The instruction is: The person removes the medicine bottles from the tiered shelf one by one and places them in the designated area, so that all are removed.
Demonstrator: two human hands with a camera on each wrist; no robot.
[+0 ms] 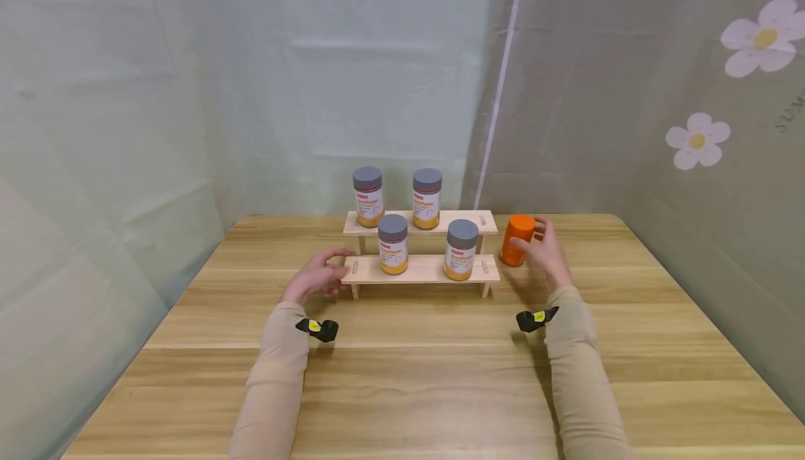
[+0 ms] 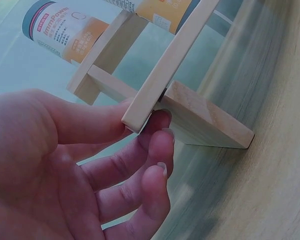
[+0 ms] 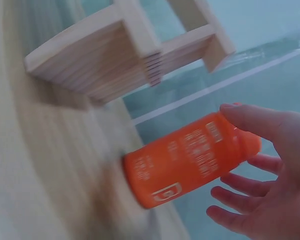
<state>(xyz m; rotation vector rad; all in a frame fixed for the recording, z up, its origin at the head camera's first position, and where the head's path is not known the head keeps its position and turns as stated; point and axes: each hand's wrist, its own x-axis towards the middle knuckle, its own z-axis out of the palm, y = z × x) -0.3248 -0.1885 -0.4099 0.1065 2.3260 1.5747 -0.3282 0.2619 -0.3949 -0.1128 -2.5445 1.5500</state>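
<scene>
A two-step wooden rack (image 1: pixel 428 270) stands on the table. My left hand (image 1: pixel 317 277) is at its left end; in the left wrist view the thumb and fingers pinch the end of the lower board (image 2: pixel 160 70). To the right of the rack is an orange bottle (image 1: pixel 518 242) with printed white lettering. My right hand (image 1: pixel 546 250) holds it near the cap, thumb on the near side and fingers round behind. In the right wrist view the bottle (image 3: pixel 180 160) has its base close to the table, and the fingertips (image 3: pixel 220 215) beyond it are spread.
Two grey-lidded jars stand on the upper step, one at left (image 1: pixel 368 198) and one mid-board (image 1: pixel 427 201). Two alike are on the lower step, left (image 1: pixel 393 247) and right (image 1: pixel 461 252). A curtain (image 1: pixel 390 82) hangs behind the wooden table (image 1: pixel 415 376).
</scene>
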